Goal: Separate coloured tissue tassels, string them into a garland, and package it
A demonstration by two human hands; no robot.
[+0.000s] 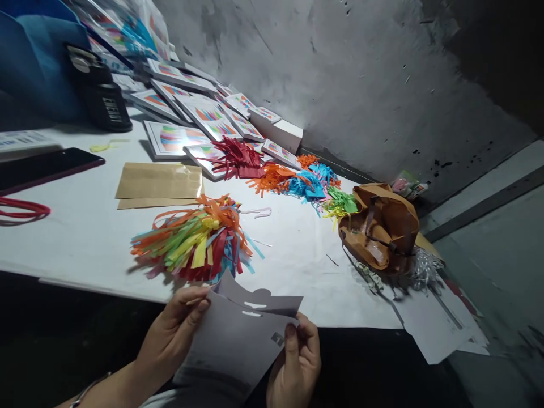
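Note:
Between my two hands is a white paper packaging sleeve (238, 348) with hanger slots near its top and a small dark printed square. Its upper edges stand apart, leaving a gap at the top. The thumb and fingers of my left hand (178, 323) pinch the upper left corner. At the right edge, my right hand (295, 357) grips the paper with the thumb in front. Just beyond the sleeve, a multicoloured tissue-paper tassel bunch (199, 238) lies on the white table (293, 249), a white cord loop at its far end.
Brown paper pieces (159, 184) lie behind the tassel bunch. Farther back are flat printed boxes (208, 116) and loose coloured tassels (306, 184). A phone (51, 167) and black bottle (100, 93) are left; an open brown bag (382, 226) stands right, before a grey wall (340, 68).

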